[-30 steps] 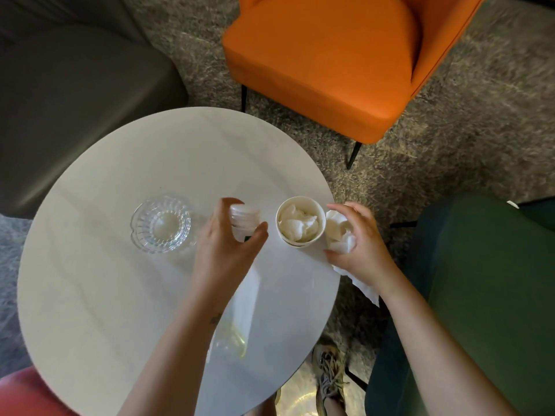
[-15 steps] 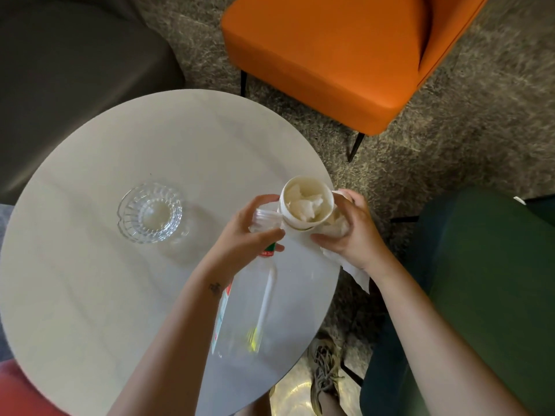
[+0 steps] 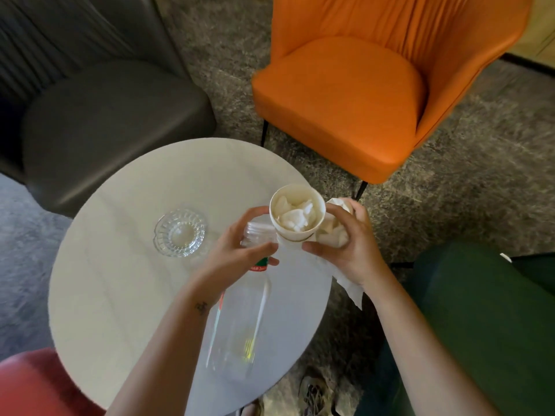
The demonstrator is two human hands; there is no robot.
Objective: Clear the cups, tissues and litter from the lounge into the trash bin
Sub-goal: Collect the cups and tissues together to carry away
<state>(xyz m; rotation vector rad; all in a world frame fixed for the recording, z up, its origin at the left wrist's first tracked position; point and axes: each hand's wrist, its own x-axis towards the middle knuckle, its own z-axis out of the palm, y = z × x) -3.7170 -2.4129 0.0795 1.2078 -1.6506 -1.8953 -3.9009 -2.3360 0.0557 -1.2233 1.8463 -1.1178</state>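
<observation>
Gathering step, by the look of it: litter collected off the bench (image 3: 126, 265) and bundled for the walk to the trash bin, which appears nowhere in view. Left grip (image 3: 237, 259) closed around the neck end of a clear plastic bottle (image 3: 240, 319), cap end poking out just beyond the fingers, body trailing back under the wrist toward the near edge of the bench; impossible to say whether lifted clear or resting. Right grip (image 3: 342, 247) closed on a paper cup (image 3: 295, 216) together with loose tissue (image 3: 336, 232), cup held upright between thumb and fingers, tissue wadded behind it against the palm and one tail hanging below the wrist. Cup just beside the left grip's fingertips, nearly touching the bottle top. Cup pale, thin-walled, stuffed with crumpled white tissues; likely light and easy to crush, so a soft squeeze advisable. Bottle apparently empty, with a red and green label band at the shoulder. Next move, presumably: turn away and find the bin, keeping the cup level so nothing spills out. Left of both grips, a ribbed glass dish (image 3: 180, 232) sitting untouched on the bench, probably not litter.
</observation>
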